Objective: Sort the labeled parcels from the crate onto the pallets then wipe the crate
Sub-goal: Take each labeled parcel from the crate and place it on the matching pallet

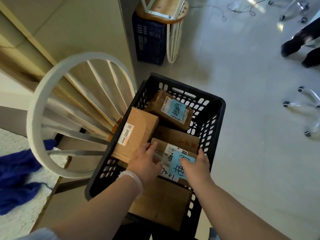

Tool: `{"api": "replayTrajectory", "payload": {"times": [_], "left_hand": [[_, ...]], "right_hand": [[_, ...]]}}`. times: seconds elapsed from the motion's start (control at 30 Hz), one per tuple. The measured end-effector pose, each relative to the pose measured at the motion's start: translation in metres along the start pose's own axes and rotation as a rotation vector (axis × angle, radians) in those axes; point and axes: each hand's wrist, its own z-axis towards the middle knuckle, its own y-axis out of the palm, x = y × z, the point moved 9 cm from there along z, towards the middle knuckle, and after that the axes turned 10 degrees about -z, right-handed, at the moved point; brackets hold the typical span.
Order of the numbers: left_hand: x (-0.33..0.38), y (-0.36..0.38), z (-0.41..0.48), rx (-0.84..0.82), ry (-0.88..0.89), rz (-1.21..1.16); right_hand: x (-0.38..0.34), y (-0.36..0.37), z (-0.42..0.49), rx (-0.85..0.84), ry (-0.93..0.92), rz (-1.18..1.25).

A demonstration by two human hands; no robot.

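Observation:
A black plastic crate (214, 108) stands in front of me with several cardboard parcels inside. At its far end lies a taped brown parcel with a blue label (170, 109). A plain box with a white sticker (136, 134) leans at the left. Both my hands are on a parcel with a blue handwritten label (174, 154) in the middle. My left hand (147, 163) grips its left edge with the fingers curled over it. My right hand (197, 166) holds its right side, partly covering the label. A larger plain box (161, 203) lies nearest me.
A white spindle-back chair (57, 108) stands close to the crate's left side, with a blue cloth (19, 172) on the white rug beneath. A dark blue crate (149, 37) under a stool sits ahead. Office chair bases (304, 108) and a person's dark legs (301, 42) are at right.

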Motion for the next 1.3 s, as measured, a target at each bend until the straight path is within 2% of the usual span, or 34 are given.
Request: {"api": "replayTrajectory", "payload": {"times": [0.1,0.2,0.4,0.57,0.73,1.03,1.2,1.3], "left_hand": [[0.002,0.006,0.003,0.006,0.0,0.078],[0.006,0.009,0.006,-0.016,0.006,0.12],[0.014,0.006,0.013,-0.04,0.022,0.077],[0.015,0.004,0.019,0.012,0.008,-0.002],[0.013,0.005,0.021,0.023,0.012,0.013],[0.01,0.001,0.016,0.053,0.021,-0.127],[0.026,-0.033,-0.001,0.216,0.127,-0.289],[0.031,-0.052,-0.013,0.316,0.133,-0.37]], "right_hand": [[0.004,0.005,-0.001,-0.006,0.016,0.053],[-0.001,0.003,0.0,0.005,-0.037,-0.004],[-0.021,-0.007,0.006,-0.035,-0.241,-0.291],[-0.039,0.003,0.002,-0.131,-0.501,-0.696],[-0.041,0.025,0.002,-0.186,-0.619,-0.907],[-0.052,0.019,-0.005,-0.104,-0.739,-0.954],[-0.068,-0.007,-0.017,-0.037,-0.746,-0.865],[-0.079,-0.03,-0.03,0.024,-0.757,-0.85]]}}
